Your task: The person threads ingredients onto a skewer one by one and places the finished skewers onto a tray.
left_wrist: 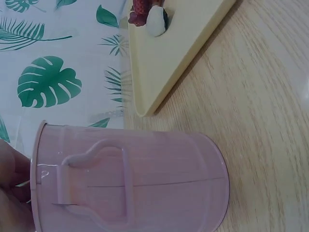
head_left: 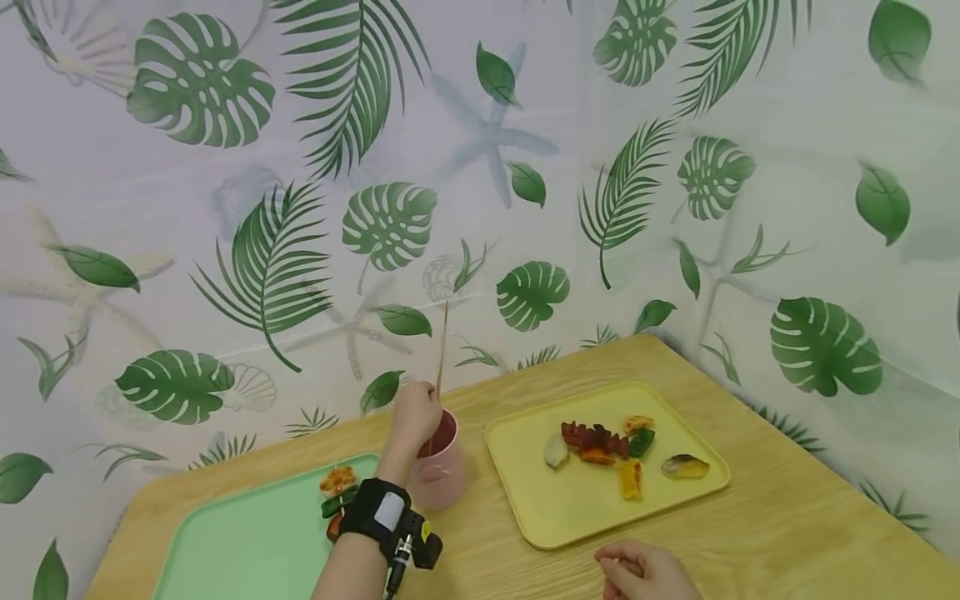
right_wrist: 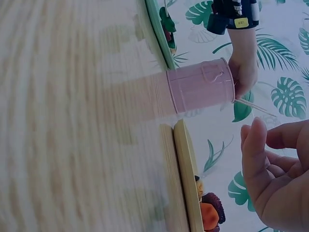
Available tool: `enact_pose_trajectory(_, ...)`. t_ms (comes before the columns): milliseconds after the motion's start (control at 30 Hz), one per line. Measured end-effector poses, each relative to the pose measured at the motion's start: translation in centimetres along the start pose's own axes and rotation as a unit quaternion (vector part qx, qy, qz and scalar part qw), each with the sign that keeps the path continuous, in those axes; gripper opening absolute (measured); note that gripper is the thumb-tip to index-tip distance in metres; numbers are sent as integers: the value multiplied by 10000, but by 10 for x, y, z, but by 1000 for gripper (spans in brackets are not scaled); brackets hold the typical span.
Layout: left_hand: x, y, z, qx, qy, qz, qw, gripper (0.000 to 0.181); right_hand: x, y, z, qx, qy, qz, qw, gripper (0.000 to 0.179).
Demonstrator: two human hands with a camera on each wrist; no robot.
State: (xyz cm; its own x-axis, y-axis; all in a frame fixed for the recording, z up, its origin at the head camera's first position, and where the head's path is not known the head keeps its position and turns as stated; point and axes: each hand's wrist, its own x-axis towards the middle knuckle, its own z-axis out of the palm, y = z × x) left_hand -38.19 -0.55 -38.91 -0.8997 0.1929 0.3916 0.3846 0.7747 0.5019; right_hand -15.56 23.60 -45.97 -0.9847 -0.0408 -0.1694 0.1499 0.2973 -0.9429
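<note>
My left hand point(head_left: 415, 417) is over the mouth of a pink metal bucket point(head_left: 441, 487), fingers curled around a thin wooden skewer point(head_left: 443, 350) that sticks up above the fist. The fingertips dip inside the rim, so the skewer's lower end is hidden. In the left wrist view the bucket point(left_wrist: 145, 179) shows its side handle. Near the table's front, my right hand point(head_left: 647, 571) is loosely curled and holds nothing; the right wrist view shows its fingers point(right_wrist: 255, 145) with nothing between them.
Right of the bucket, a yellow tray point(head_left: 540, 529) carries several toy-like food pieces, among them a dark red one point(head_left: 592, 437) and a yellow one point(head_left: 630, 481). A green tray point(head_left: 232, 542) at left bears a row of pieces point(head_left: 337, 479) by its right edge. A leaf-patterned sheet stands behind the table.
</note>
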Motion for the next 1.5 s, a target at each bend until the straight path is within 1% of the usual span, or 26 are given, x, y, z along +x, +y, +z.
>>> enact_pose_trajectory(67,-2,-2,-1,-89,95,-43,9999,17,1,-2,-1,1,-31,-11,10000,33)
enact_pose_trajectory(133,-4,-3,-3,-222,96,-203,9995,17,2,-4,-2,47,8,61,10000,34)
enact_pose_trajectory(267,-8,-8,-6,-354,130,-457,9982,17,5,-9,-3,71,276,252,9993,32)
enact_pose_trajectory(333,-11,-10,-8,-419,223,-517,9975,17,6,-10,-4,69,345,288,9990,31)
enact_pose_trajectory(467,-19,-12,-14,-555,609,-402,9958,17,10,-9,-8,-7,332,259,9991,31)
enact_pose_trajectory(533,-24,-9,-20,-780,936,-229,9923,15,11,-8,-9,-65,319,216,9992,31)
enact_pose_trajectory(600,-29,-4,-28,-1164,1345,6,9841,15,12,-9,-10,-121,335,140,9993,31)
enact_pose_trajectory(633,-32,-1,-33,-1438,1544,113,9774,14,13,-10,-10,-138,356,80,9992,31)
enact_pose_trajectory(667,-34,3,-38,-1719,1734,240,9694,14,14,-12,-10,-170,413,-13,9990,31)
enact_pose_trajectory(733,-40,13,-49,-2229,2041,494,9519,13,17,-21,-8,-231,674,-303,9970,29)
enact_pose_trajectory(800,-47,25,-59,-2548,2295,846,9355,11,20,-34,-4,-407,1082,-786,9902,26)
enact_pose_trajectory(833,-50,31,-63,-2645,2409,1099,9273,10,21,-41,-2,-549,1286,-1159,9834,23)
enact_pose_trajectory(867,-53,38,-67,-2684,2509,1397,9195,8,23,-50,1,-697,1518,-1545,9738,21)
enact_pose_trajectory(933,-59,53,-73,-2744,2643,1917,9045,6,28,-67,6,-995,1896,-2420,9463,17)
enact_pose_trajectory(1000,-67,67,-76,-2980,2556,2256,8916,5,33,-83,13,-1257,2110,-3302,9114,18)
enact_pose_trajectory(1033,-71,74,-77,-3234,2406,2298,8859,5,35,-90,16,-1344,2133,-3664,8957,21)
enact_pose_trajectory(1067,-76,80,-76,-3509,2219,2239,8817,5,37,-97,19,-1408,2128,-3973,8815,23)
enact_pose_trajectory(1100,-81,85,-75,-3761,2030,2119,8789,6,39,-102,22,-1454,2066,-4227,8703,25)
enact_pose_trajectory(1133,-85,89,-73,-3964,1856,1995,8767,7,39,-106,24,-1495,1984,-4412,8623,26)
enact_pose_trajectory(1167,-89,93,-71,-4135,1696,1877,8746,8,40,-109,27,-1550,1916,-4542,8561,27)
enact_pose_trajectory(1200,-93,95,-67,-4235,1571,1766,8745,10,39,-110,30,-1567,1844,-4631,8527,26)
enact_pose_trajectory(1233,-96,97,-64,-4264,1479,1668,8766,10,38,-109,32,-1542,1760,-4682,8521,24)
enact_pose_trajectory(1267,-99,98,-61,-4223,1434,1595,8807,11,37,-108,34,-1501,1685,-4700,8533,22)
enact_pose_trajectory(1333,-104,98,-53,-4161,1393,1476,8864,11,33,-103,37,-1369,1548,-4608,8631,18)
enact_pose_trajectory(1433,-111,96,-42,-4272,1206,1216,8878,10,27,-90,39,-1185,1486,-4339,8807,17)
enact_pose_trajectory(1500,-115,94,-33,-4450,907,936,8860,11,22,-80,39,-1132,1457,-4109,8928,17)
